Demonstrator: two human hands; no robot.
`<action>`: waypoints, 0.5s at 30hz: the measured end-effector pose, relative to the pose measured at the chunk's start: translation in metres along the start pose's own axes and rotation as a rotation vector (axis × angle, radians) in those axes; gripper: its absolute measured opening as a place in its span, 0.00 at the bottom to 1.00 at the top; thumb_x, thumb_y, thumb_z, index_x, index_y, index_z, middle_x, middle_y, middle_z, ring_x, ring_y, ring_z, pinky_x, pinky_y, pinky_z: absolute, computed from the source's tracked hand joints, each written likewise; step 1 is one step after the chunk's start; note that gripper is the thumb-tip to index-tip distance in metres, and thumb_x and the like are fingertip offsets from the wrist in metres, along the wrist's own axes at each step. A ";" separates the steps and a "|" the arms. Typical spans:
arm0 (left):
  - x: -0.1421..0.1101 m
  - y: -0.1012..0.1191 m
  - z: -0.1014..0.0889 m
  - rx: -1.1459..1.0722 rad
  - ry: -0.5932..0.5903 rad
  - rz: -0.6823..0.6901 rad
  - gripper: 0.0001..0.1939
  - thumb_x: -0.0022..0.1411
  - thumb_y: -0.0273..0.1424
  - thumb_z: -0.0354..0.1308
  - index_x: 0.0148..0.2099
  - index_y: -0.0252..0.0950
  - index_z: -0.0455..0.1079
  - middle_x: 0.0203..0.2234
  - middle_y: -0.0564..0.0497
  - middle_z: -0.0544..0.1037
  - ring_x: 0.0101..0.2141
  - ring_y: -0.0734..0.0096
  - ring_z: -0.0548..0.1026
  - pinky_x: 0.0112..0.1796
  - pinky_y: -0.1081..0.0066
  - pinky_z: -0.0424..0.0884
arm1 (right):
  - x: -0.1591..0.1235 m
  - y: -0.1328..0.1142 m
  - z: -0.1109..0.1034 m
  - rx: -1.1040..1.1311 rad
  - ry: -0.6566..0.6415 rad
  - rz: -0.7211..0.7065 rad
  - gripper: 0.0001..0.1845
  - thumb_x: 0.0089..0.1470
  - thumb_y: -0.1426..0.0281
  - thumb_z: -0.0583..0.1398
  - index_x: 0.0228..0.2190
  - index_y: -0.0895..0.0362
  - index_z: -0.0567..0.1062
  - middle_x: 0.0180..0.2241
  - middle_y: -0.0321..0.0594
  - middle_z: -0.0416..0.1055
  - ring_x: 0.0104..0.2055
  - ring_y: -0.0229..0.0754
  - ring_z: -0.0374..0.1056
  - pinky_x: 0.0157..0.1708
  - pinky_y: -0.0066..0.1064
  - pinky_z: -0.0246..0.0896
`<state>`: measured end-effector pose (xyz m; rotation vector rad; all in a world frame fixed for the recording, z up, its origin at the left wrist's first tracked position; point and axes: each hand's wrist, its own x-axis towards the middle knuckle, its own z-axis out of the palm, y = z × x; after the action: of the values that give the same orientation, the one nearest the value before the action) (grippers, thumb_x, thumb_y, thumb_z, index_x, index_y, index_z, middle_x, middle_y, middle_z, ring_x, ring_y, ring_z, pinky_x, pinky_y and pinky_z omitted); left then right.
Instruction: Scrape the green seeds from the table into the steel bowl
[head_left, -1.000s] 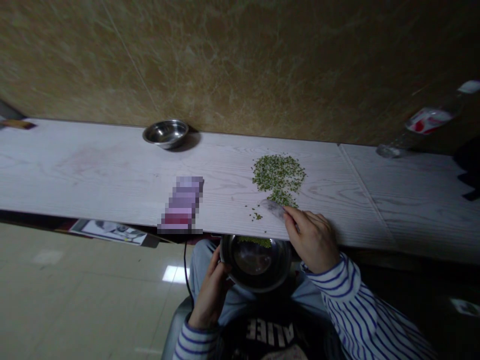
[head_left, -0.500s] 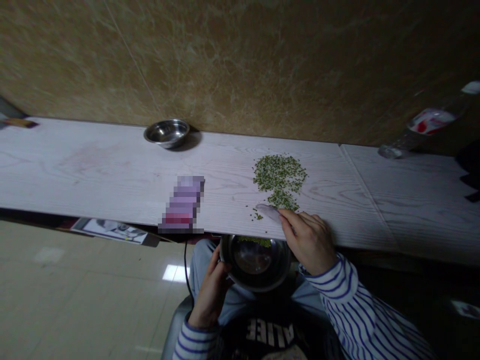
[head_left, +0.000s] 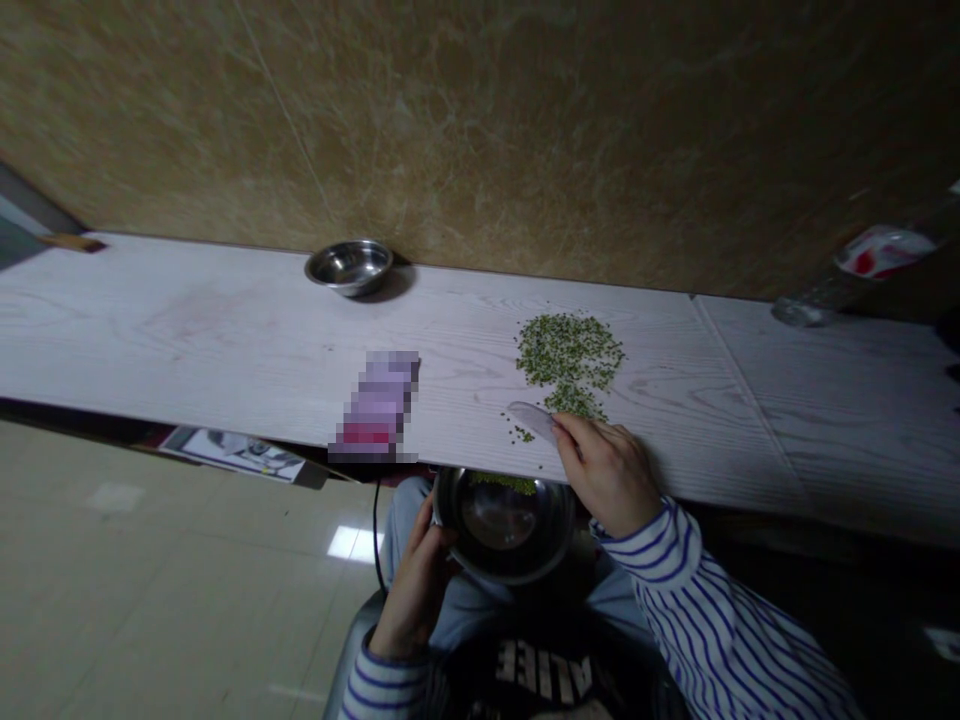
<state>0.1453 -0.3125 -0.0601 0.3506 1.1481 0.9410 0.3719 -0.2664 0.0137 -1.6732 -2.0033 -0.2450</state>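
My left hand (head_left: 421, 575) grips the left side of a steel bowl (head_left: 480, 555), held over my lap just under the table's front edge. Some green beans (head_left: 504, 484) lie inside along its far wall. Between the closed fingers of my right hand (head_left: 609, 468) is a pale, flat, blade-like scraper (head_left: 531, 414), low over the tabletop. Just beyond that hand, small green beans (head_left: 568, 348) are spread in a patch, with a narrower part reaching toward me. A few stray beans (head_left: 522, 435) sit near the scraper, close to the table edge.
On the white wood-grain table (head_left: 247, 370) a second steel bowl (head_left: 349, 267) stands near the wall. A blurred-out purple flat object (head_left: 379, 405) lies at the front edge. A clear bottle (head_left: 847, 275) is at the far right. A printed box (head_left: 240, 452) sits below the tabletop.
The view has turned slightly left. Relative to the table, my right hand and the scraper have shifted left and a little away from the bean patch. My left hand still holds the bowl.
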 end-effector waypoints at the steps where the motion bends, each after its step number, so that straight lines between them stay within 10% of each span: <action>1: 0.000 0.001 -0.001 -0.001 -0.003 0.005 0.40 0.53 0.32 0.59 0.68 0.47 0.59 0.58 0.46 0.73 0.52 0.53 0.72 0.44 0.62 0.70 | 0.001 0.000 0.000 0.002 -0.009 -0.004 0.12 0.63 0.73 0.54 0.40 0.56 0.78 0.32 0.43 0.81 0.31 0.43 0.75 0.35 0.32 0.61; 15: -0.002 0.011 -0.017 0.056 0.009 -0.005 0.41 0.50 0.33 0.60 0.68 0.43 0.59 0.50 0.45 0.77 0.40 0.57 0.73 0.35 0.66 0.66 | 0.018 -0.012 0.002 0.010 -0.136 -0.069 0.11 0.63 0.76 0.55 0.39 0.55 0.78 0.27 0.39 0.77 0.30 0.41 0.71 0.34 0.30 0.59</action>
<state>0.1249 -0.3108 -0.0587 0.3885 1.1852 0.9079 0.3577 -0.2526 0.0228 -1.6563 -2.1604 -0.1477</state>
